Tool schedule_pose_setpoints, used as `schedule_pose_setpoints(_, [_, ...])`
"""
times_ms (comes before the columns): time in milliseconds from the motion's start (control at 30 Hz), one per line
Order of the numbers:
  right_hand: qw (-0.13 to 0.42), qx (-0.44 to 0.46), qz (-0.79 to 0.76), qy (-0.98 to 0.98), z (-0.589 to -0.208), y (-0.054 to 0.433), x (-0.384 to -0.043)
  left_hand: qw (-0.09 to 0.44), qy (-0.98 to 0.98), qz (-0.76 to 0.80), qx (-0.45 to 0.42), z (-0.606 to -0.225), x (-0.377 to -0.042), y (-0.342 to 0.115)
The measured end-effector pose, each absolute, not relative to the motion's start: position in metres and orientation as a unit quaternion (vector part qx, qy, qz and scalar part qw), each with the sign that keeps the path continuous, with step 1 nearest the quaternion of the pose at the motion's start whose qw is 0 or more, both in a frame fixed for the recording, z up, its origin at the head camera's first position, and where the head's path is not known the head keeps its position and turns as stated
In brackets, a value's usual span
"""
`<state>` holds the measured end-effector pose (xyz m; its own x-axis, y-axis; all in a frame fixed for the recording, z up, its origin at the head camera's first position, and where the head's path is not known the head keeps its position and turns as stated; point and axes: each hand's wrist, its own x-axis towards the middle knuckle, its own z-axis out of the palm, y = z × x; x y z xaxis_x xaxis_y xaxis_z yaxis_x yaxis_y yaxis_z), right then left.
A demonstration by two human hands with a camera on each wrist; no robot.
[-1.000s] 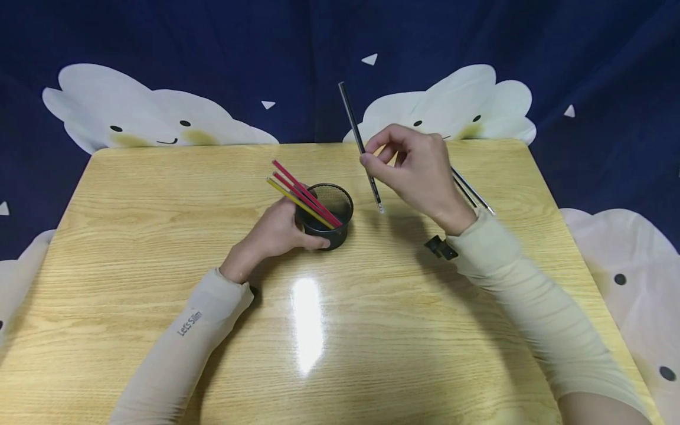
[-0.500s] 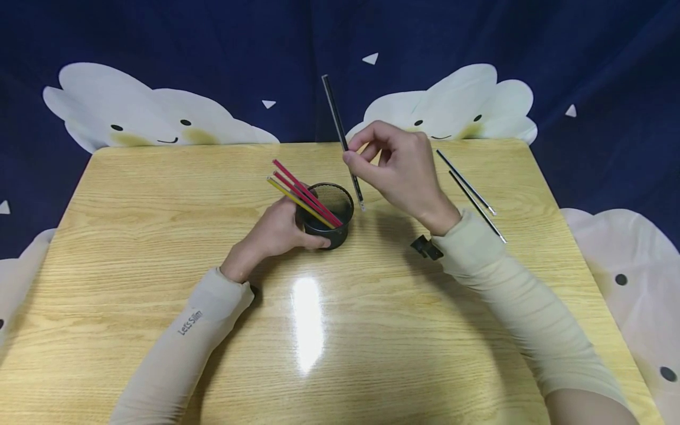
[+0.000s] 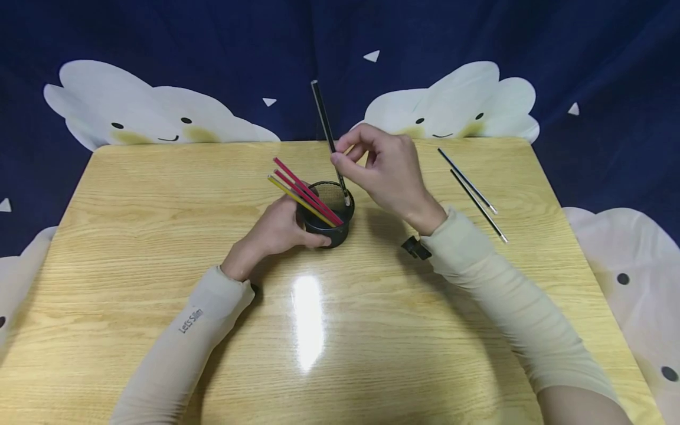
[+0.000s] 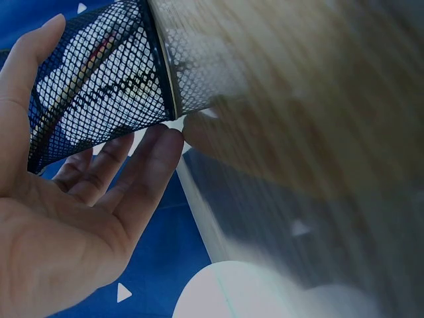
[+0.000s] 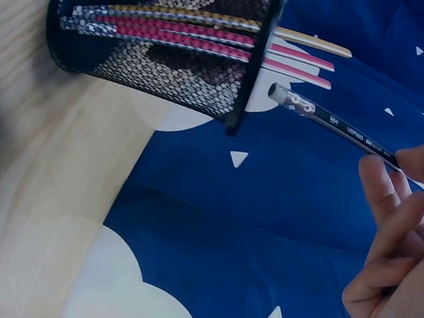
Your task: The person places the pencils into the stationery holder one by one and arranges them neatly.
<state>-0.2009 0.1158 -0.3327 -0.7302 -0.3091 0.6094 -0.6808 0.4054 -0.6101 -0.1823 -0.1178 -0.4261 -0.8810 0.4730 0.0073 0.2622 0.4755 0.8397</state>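
Note:
A black mesh pencil cup [image 3: 332, 236] stands on the table, with my left hand [image 3: 273, 230] curled round its left side. In the left wrist view the thumb and fingers lie on either side of the mesh [image 4: 106, 79]. Two red pencils [image 3: 297, 188] and one yellow pencil [image 3: 284, 188] lean leftward in the cup. My right hand [image 3: 390, 171] pinches a black pencil [image 3: 323, 115] between thumb and index finger, eraser end down. Its white eraser [image 5: 278, 93] is right at the cup's rim in the right wrist view.
Two more dark pencils [image 3: 478, 203] lie side by side on the wooden table [image 3: 372, 342], right of the cup. Behind the table hangs a dark blue curtain [image 3: 212, 35] with white clouds. A black clip-like piece [image 3: 416, 248] sits at the right cuff.
My right hand has moved left with the black pencil, bringing its eraser end from beside the cup to over its opening. The left hand stays on the cup.

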Motion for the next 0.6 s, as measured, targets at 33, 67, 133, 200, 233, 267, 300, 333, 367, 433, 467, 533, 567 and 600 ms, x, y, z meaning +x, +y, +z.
schedule_pose_setpoints(33, [0.203, 0.304, 0.449, -0.816, -0.334, 0.115, -0.201, 0.114, 0.852, 0.464, 0.216, -0.426, -0.182, -0.118])
schedule_pose_setpoints(67, [0.2, 0.303, 0.445, -0.819, -0.336, 0.114, -0.202, 0.115, 0.851, 0.464, 0.215, -0.426, -0.182, -0.118])
schedule_pose_setpoints(133, [0.195, 0.304, 0.435, -0.825, -0.339, 0.114, -0.203, 0.119, 0.85, 0.465, 0.216, -0.426, -0.183, -0.118])
schedule_pose_setpoints(200, [0.188, 0.303, 0.426, -0.831, -0.343, 0.114, -0.203, 0.121, 0.848, 0.467, 0.217, -0.425, -0.183, -0.118])
schedule_pose_setpoints(233, [0.184, 0.303, 0.422, -0.834, -0.345, 0.113, -0.204, 0.123, 0.847, 0.469, 0.218, -0.425, -0.182, -0.118])
schedule_pose_setpoints(267, [0.18, 0.304, 0.418, -0.837, -0.346, 0.113, -0.204, 0.124, 0.846, 0.47, 0.219, -0.425, -0.183, -0.119])
schedule_pose_setpoints(300, [0.175, 0.303, 0.414, -0.84, -0.348, 0.113, -0.204, 0.125, 0.846, 0.47, 0.219, -0.425, -0.183, -0.119])
schedule_pose_setpoints(333, [0.17, 0.301, 0.411, -0.843, -0.35, 0.113, -0.204, 0.124, 0.846, 0.469, 0.22, -0.425, -0.183, -0.119])
schedule_pose_setpoints(367, [0.164, 0.301, 0.408, -0.846, -0.351, 0.113, -0.204, 0.124, 0.846, 0.469, 0.22, -0.425, -0.182, -0.119])
schedule_pose_setpoints(433, [0.153, 0.301, 0.402, -0.851, -0.354, 0.112, -0.204, 0.125, 0.847, 0.467, 0.219, -0.425, -0.182, -0.119])
schedule_pose_setpoints(467, [0.146, 0.301, 0.399, -0.854, -0.355, 0.111, -0.204, 0.126, 0.847, 0.467, 0.219, -0.425, -0.182, -0.119])
schedule_pose_setpoints(533, [0.137, 0.301, 0.391, -0.859, -0.358, 0.11, -0.205, 0.128, 0.847, 0.468, 0.217, -0.426, -0.182, -0.119])
schedule_pose_setpoints(567, [0.133, 0.302, 0.387, -0.861, -0.359, 0.11, -0.205, 0.129, 0.847, 0.468, 0.217, -0.426, -0.182, -0.119])
schedule_pose_setpoints(600, [0.13, 0.303, 0.383, -0.863, -0.361, 0.109, -0.205, 0.129, 0.847, 0.468, 0.217, -0.426, -0.182, -0.119])
